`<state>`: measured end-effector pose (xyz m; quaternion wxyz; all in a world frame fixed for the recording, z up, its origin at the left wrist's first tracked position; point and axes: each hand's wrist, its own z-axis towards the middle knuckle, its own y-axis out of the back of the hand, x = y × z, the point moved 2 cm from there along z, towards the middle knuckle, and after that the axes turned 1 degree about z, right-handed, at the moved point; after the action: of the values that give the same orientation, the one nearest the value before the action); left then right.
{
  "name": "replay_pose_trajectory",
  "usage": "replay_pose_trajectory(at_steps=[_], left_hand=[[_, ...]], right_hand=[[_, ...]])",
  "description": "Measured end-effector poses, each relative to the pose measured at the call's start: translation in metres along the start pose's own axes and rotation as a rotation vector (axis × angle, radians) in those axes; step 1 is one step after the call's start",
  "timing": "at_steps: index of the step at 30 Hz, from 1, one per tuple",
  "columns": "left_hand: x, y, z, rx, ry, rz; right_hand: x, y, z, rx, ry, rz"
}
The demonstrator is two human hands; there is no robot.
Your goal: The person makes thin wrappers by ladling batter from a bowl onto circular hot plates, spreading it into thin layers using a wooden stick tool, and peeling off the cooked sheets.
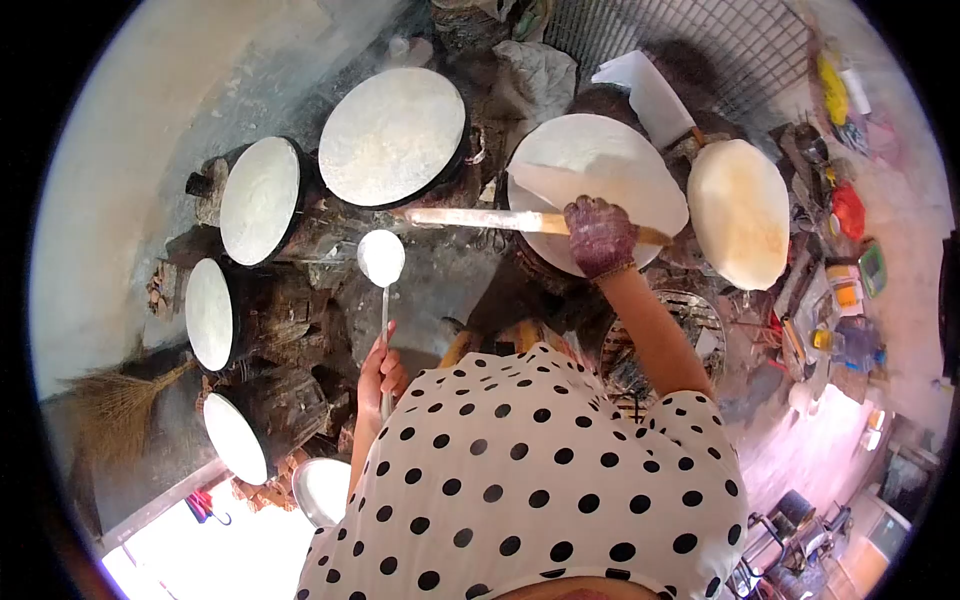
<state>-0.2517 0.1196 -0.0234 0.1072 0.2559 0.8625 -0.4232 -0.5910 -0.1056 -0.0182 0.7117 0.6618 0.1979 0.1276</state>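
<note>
My left hand (380, 374) is closed around the long handle of a ladle (381, 258), whose round bowl is coated white. In a dark purple knitted glove, my right hand (601, 238) grips a long flat wooden stick (480, 218), which points left. That stick and glove pass over a round white flatbread (600, 160) covering a griddle. Just to the right lies an oval flatbread (740, 215) with pale brown patches. Up and left of the ladle, a large griddle (392, 137) carries a smooth white layer.
Further white-topped griddles (260, 201) curve down the left side. A white basin (323, 490) sits at lower left, near a straw broom (125, 400). Behind the flatbreads are a folded white sheet (648, 98) and wire mesh (690, 40). A round grate (665, 345) lies below my right forearm.
</note>
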Motion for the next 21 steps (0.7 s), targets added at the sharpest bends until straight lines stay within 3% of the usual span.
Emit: replay_pose_trajectory(at_steps=[3, 4, 5, 7, 8, 9, 10, 11, 12, 13, 15, 21], left_hand=[[-0.007, -0.009, 0.004, -0.038, 0.019, 0.028], [-0.009, -0.012, 0.005, -0.067, 0.025, 0.054], [-0.011, -0.016, 0.008, -0.061, 0.031, 0.059], [-0.012, -0.023, 0.014, -0.032, 0.038, 0.139], [-0.011, -0.026, 0.017, -0.02, 0.049, 0.145], [-0.009, -0.029, 0.02, 0.015, 0.042, 0.144], [-0.007, -0.033, 0.023, 0.049, 0.038, 0.141], [-0.005, -0.038, 0.025, 0.066, 0.051, 0.144], [-0.002, -0.043, 0.026, 0.049, 0.047, 0.165], [0.002, -0.048, 0.026, 0.027, 0.044, 0.188], [0.01, -0.054, 0.028, 0.043, 0.067, 0.199], [0.031, -0.074, 0.034, 0.012, 0.186, 0.167]], right_hand=[[-0.032, 0.012, 0.02, 0.062, -0.135, -0.168], [-0.066, 0.006, 0.023, -0.193, -0.149, -0.022], [-0.095, 0.018, 0.027, -0.222, -0.078, -0.365], [-0.225, -0.019, 0.015, -0.091, -0.507, 0.223], [-0.261, 0.022, 0.003, -0.267, -0.154, -0.242], [-0.273, 0.071, -0.019, -0.125, -0.807, 0.256], [-0.293, 0.075, -0.056, -0.316, -1.02, 0.437], [-0.322, 0.063, -0.09, -0.423, -1.056, 0.541], [-0.354, 0.038, -0.126, -0.561, -1.155, 0.454], [-0.353, 0.033, -0.156, -0.64, -1.277, 0.673], [-0.399, -0.057, -0.227, -0.83, -1.424, 1.072], [-0.374, -0.168, -0.289, -0.795, -1.692, 1.136]])
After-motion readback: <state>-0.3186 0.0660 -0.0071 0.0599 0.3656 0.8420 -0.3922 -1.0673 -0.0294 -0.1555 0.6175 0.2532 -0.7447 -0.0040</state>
